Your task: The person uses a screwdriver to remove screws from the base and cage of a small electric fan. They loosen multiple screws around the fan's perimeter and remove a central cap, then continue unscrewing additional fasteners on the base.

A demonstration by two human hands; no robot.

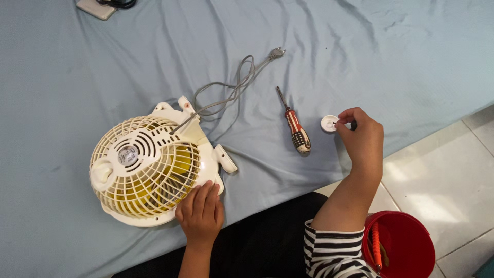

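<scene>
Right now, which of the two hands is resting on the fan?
The left hand. It lies flat on the lower edge of the cream fan. The right hand is off to the side, fingers at a small white cap past the striped screwdriver.

1. The left hand (pixel 200 213) lay flat, palm down, fingers together and pointing away from the body.
2. Its wrist ran straight back toward the lower edge of the view.
3. The right hand (pixel 363 138) reached farther out, knuckles up, thumb and forefinger pinched at its far left tip.
4. The right forearm was bare, with a striped sleeve (pixel 334 252) bunched near the elbow.
</scene>
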